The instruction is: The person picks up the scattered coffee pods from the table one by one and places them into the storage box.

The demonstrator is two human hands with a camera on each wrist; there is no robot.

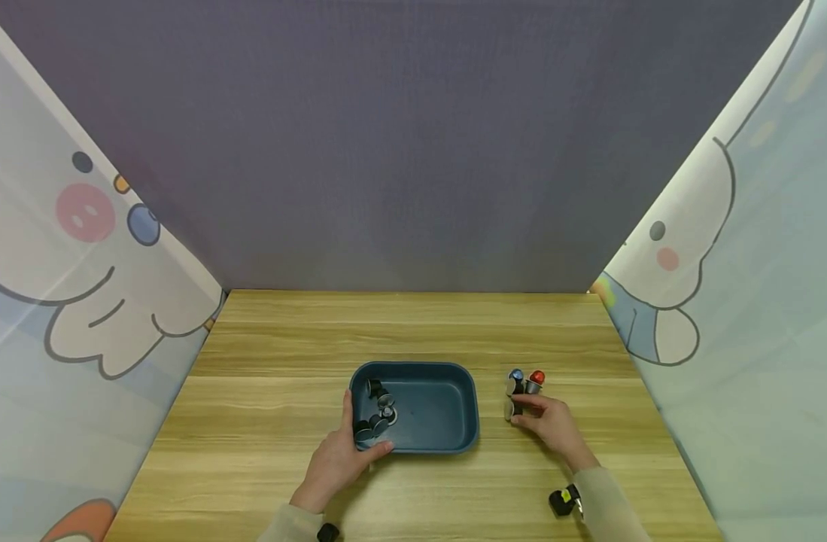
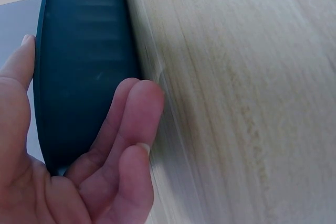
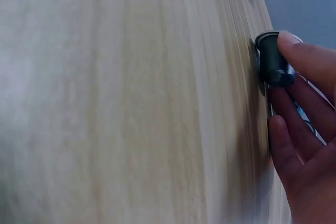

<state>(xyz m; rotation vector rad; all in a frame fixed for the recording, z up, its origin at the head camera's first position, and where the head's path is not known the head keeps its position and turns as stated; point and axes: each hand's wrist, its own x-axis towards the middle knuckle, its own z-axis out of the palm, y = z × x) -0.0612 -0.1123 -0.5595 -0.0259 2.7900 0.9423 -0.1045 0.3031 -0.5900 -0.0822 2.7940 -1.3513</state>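
Note:
A dark blue rectangular tray (image 1: 440,450) lies on the wooden table with several dark and silver coffee capsules (image 1: 379,425) at its left end. My left hand (image 1: 337,458) grips the tray's near left corner, one finger along the left side and the thumb at the front rim. In the left wrist view, other fingers (image 2: 139,114) curl beside the tray's outer wall (image 2: 86,72). To the right of the tray, my right hand (image 1: 551,425) pinches a black coffee capsule (image 3: 273,61) that lies on its side at the tabletop. Just beyond those fingers sit a blue capsule (image 1: 515,374), a red capsule (image 1: 537,377) and a dark one.
The wooden table (image 1: 278,361) reaches back to a grey panel (image 1: 406,150). Printed cartoon curtains (image 1: 745,248) hang at both sides. A small black device (image 1: 562,502) is beside the right sleeve, and another dark piece (image 1: 328,532) is at the left wrist.

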